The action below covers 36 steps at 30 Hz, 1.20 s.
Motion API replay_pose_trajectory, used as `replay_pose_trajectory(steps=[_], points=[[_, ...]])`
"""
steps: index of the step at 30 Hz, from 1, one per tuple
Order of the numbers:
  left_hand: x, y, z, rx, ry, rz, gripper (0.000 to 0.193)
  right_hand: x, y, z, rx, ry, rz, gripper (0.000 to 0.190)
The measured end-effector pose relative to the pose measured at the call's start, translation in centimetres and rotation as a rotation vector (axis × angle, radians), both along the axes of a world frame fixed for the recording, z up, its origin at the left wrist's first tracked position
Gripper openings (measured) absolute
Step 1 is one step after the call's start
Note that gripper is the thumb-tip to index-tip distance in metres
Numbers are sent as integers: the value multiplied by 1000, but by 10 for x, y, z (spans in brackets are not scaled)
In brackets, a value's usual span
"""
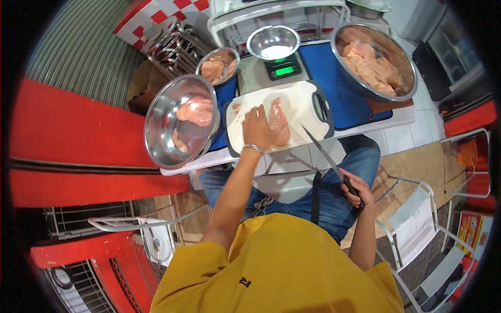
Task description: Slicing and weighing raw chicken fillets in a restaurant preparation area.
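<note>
A raw chicken breast piece lies lengthwise on a white cutting board with a dark rim. My left hand is over the board just left of the meat; whether its fingertips hold anything is hidden. Small meat scraps lie at the board's left. My right hand grips the black handle of a long knife over my thigh, the blade's tip reaching the board's near right part. Left of the board, a big steel bowl holds pink chicken pieces.
A small steel bowl of meat stands at the back left. Behind the board, an empty-looking steel bowl sits on a digital scale with a lit green display. A large steel bowl of chicken stands at the right, on the table's end.
</note>
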<state>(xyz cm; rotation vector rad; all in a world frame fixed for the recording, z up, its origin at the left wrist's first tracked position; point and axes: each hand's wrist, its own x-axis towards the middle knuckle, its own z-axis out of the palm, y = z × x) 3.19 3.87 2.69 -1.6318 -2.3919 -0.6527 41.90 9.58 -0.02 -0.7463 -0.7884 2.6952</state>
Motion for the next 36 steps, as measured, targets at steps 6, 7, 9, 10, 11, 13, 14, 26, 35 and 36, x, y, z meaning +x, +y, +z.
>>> replay_pose_trajectory(steps=[6,7,9,10,11,13,14,26,35,36], points=[[34,27,-47,-204,-354,290,70,8,-2,-15,-64,128,-14,53],[32,28,-39,-205,-342,284,70,10,-2,-16,-65,139,-21,53],[25,33,-28,-337,-404,329,58,13,-3,-17,-86,153,-33,52],[12,36,-21,-337,-388,325,58,16,-3,-19,-88,164,-30,52],[-7,40,-11,-279,-868,310,46,16,-2,-21,-89,178,-38,52],[-42,45,12,-46,-1668,102,26,17,-2,-23,-95,186,-24,53],[-53,53,30,46,-1781,138,26,17,-3,-22,-108,184,-35,52],[-173,236,70,-142,-530,69,68,13,2,-25,-132,235,12,51],[-160,268,55,-261,-171,103,69,16,0,-21,-152,223,-3,51],[-165,272,56,-282,-163,120,68,15,1,-21,-155,221,1,51]])
